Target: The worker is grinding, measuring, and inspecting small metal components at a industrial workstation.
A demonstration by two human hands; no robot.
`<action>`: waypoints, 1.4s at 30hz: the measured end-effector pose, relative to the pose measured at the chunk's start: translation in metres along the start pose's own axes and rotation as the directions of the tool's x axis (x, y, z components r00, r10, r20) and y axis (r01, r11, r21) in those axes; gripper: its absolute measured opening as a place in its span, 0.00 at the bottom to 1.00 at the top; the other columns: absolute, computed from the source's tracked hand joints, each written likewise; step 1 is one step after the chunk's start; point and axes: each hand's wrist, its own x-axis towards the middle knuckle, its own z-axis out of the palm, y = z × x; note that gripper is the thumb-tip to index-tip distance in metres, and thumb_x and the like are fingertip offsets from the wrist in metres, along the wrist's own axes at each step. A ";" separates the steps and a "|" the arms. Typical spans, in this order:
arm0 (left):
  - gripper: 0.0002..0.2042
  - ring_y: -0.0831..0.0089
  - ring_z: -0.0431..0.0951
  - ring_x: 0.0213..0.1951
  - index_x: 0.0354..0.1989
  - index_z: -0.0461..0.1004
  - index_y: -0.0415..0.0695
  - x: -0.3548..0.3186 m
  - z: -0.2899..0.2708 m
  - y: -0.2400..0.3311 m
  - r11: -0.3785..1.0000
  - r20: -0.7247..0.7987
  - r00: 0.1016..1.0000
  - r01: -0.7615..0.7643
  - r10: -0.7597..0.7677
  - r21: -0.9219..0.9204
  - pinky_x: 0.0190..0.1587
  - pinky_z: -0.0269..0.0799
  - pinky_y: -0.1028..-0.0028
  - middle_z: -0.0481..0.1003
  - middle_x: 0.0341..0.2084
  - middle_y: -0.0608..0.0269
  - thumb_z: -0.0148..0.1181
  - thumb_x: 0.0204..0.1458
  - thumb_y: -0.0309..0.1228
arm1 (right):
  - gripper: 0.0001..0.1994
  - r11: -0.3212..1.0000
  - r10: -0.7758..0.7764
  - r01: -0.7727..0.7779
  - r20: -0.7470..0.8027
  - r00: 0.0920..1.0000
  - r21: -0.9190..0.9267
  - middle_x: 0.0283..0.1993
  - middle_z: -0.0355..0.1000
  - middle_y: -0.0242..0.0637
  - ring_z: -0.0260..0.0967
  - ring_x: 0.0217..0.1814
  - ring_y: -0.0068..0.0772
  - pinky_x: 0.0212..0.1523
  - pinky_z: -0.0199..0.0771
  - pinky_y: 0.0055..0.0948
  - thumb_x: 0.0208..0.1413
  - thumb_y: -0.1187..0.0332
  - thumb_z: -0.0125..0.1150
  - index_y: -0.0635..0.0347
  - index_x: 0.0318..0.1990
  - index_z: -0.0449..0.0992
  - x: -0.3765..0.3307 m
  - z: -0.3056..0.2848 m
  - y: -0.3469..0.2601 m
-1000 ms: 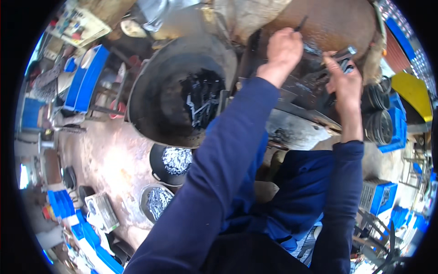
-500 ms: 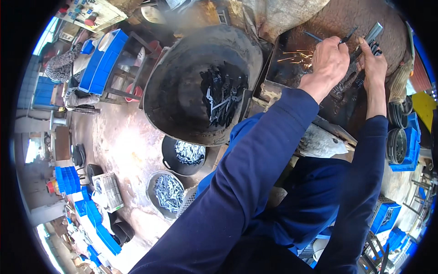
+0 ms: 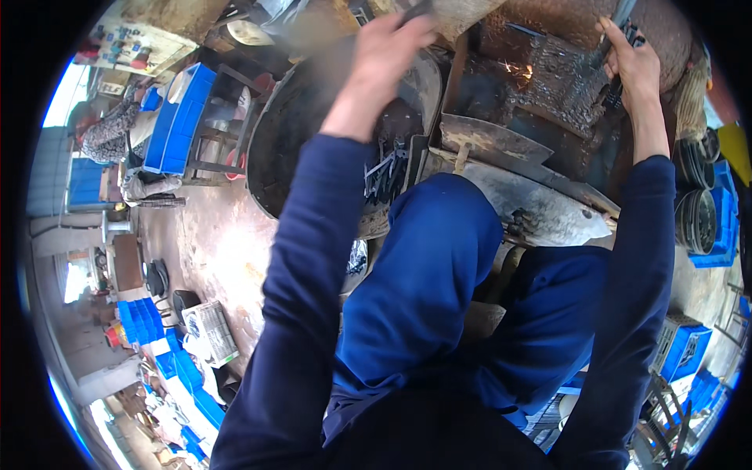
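My left hand [image 3: 382,66], smeared by motion, is above the big dark tub [image 3: 270,157]. A small dark metal piece [image 3: 416,10] sticks out from its closed fingers. Inside the tub, partly behind my wrist, lies a heap of slim dark metal parts [image 3: 385,174]. At the far right my right hand [image 3: 636,69] is closed round a bunch of slim metal pieces, a grey one [image 3: 624,11] pointing up and dark ones by the fingers. The rest of the bunch is hidden by the hand. Between my hands is a wet, grimy work tray [image 3: 556,86] with small orange sparks [image 3: 518,72].
A bent metal plate [image 3: 493,139] and a pale worn board [image 3: 540,207] edge the tray in front of my knees. Blue crates [image 3: 178,117] stand at left, with a dark-framed stand beside them. Round dark containers [image 3: 693,211] and a blue bin are at right.
My left hand has moved left, away from the right hand and the tray, to above the tub, with a dark piece in it. My right hand has risen slightly. The sparks have shrunk.
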 end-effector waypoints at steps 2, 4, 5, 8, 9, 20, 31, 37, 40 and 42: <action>0.09 0.78 0.66 0.18 0.27 0.79 0.39 -0.004 -0.051 -0.033 0.904 -0.005 0.968 0.235 -0.249 0.358 0.24 0.63 0.72 0.73 0.18 0.68 0.62 0.49 0.33 | 0.12 1.000 0.022 -0.022 -0.062 0.998 -0.007 0.18 0.62 0.26 0.55 0.13 0.18 0.15 0.58 0.23 0.60 0.61 0.64 0.62 0.39 0.77 -0.016 0.004 -0.029; 0.11 0.79 0.63 0.16 0.25 0.78 0.40 -0.027 -0.090 -0.080 0.860 -0.069 0.943 0.325 -0.324 0.393 0.20 0.57 0.72 0.73 0.17 0.68 0.63 0.48 0.36 | 0.08 0.998 0.066 -0.065 -0.098 0.993 0.022 0.21 0.68 0.31 0.58 0.11 0.22 0.12 0.59 0.26 0.61 0.65 0.62 0.59 0.35 0.74 -0.022 0.015 -0.029; 0.11 0.78 0.63 0.15 0.25 0.78 0.40 -0.037 -0.108 -0.107 0.829 -0.079 0.929 0.359 -0.361 0.430 0.19 0.58 0.72 0.72 0.16 0.68 0.63 0.48 0.36 | 0.08 0.997 0.071 -0.067 -0.114 0.991 0.034 0.20 0.67 0.30 0.56 0.11 0.21 0.12 0.57 0.25 0.61 0.65 0.63 0.59 0.34 0.74 -0.023 0.015 -0.032; 0.11 0.76 0.68 0.16 0.26 0.80 0.40 -0.064 -0.134 -0.159 0.657 -0.156 0.842 0.506 -0.516 0.558 0.20 0.63 0.70 0.73 0.15 0.64 0.64 0.49 0.37 | 0.08 0.994 0.093 -0.085 -0.122 0.988 0.064 0.18 0.65 0.29 0.55 0.10 0.20 0.11 0.56 0.25 0.61 0.66 0.63 0.58 0.33 0.74 -0.025 0.013 -0.028; 0.12 0.74 0.70 0.17 0.26 0.80 0.39 -0.068 -0.133 -0.172 0.637 -0.191 0.826 0.536 -0.530 0.554 0.21 0.64 0.69 0.74 0.16 0.62 0.65 0.49 0.37 | 0.07 0.992 0.104 -0.095 -0.114 0.988 0.083 0.19 0.65 0.29 0.55 0.10 0.20 0.11 0.56 0.25 0.60 0.66 0.63 0.58 0.33 0.74 -0.025 0.010 -0.028; 0.24 0.57 0.81 0.45 0.53 0.76 0.40 -0.047 -0.137 -0.260 0.590 -0.339 0.778 0.625 -0.530 0.511 0.45 0.75 0.64 0.80 0.43 0.46 0.70 0.49 0.39 | 0.09 0.993 0.112 -0.105 -0.127 0.985 0.060 0.16 0.63 0.27 0.54 0.10 0.20 0.11 0.56 0.25 0.61 0.65 0.63 0.58 0.33 0.74 -0.027 0.017 -0.037; 0.26 0.54 0.78 0.53 0.57 0.74 0.41 -0.037 -0.153 -0.306 0.615 -0.341 0.809 0.586 -0.478 0.527 0.55 0.71 0.65 0.77 0.50 0.46 0.68 0.50 0.38 | 0.09 0.993 0.116 -0.117 -0.130 0.985 0.000 0.14 0.61 0.26 0.54 0.10 0.20 0.12 0.57 0.25 0.61 0.64 0.64 0.59 0.33 0.74 -0.026 0.016 -0.035; 0.17 0.73 0.75 0.34 0.44 0.77 0.35 -0.048 -0.152 -0.259 0.833 -0.088 0.887 0.457 -0.453 0.311 0.41 0.70 0.73 0.78 0.30 0.60 0.66 0.49 0.33 | 0.09 0.994 0.108 -0.111 -0.138 0.985 -0.013 0.16 0.62 0.26 0.54 0.11 0.20 0.13 0.57 0.25 0.61 0.64 0.64 0.59 0.33 0.74 -0.025 0.003 -0.029; 0.15 0.73 0.74 0.33 0.41 0.76 0.34 -0.063 -0.180 -0.209 0.686 -0.078 0.834 0.499 -0.546 0.530 0.39 0.70 0.72 0.78 0.30 0.59 0.65 0.48 0.31 | 0.09 0.995 0.097 -0.096 -0.105 0.990 0.017 0.17 0.63 0.26 0.54 0.11 0.19 0.13 0.57 0.24 0.61 0.64 0.63 0.59 0.33 0.74 -0.028 0.011 -0.035; 0.16 0.69 0.76 0.34 0.41 0.75 0.32 -0.080 -0.201 -0.209 0.695 -0.021 0.901 0.349 -0.433 0.629 0.41 0.71 0.71 0.78 0.30 0.54 0.65 0.48 0.31 | 0.09 0.995 0.102 -0.099 -0.105 0.989 0.033 0.18 0.64 0.27 0.54 0.11 0.19 0.13 0.57 0.24 0.61 0.64 0.63 0.59 0.34 0.74 -0.026 0.016 -0.035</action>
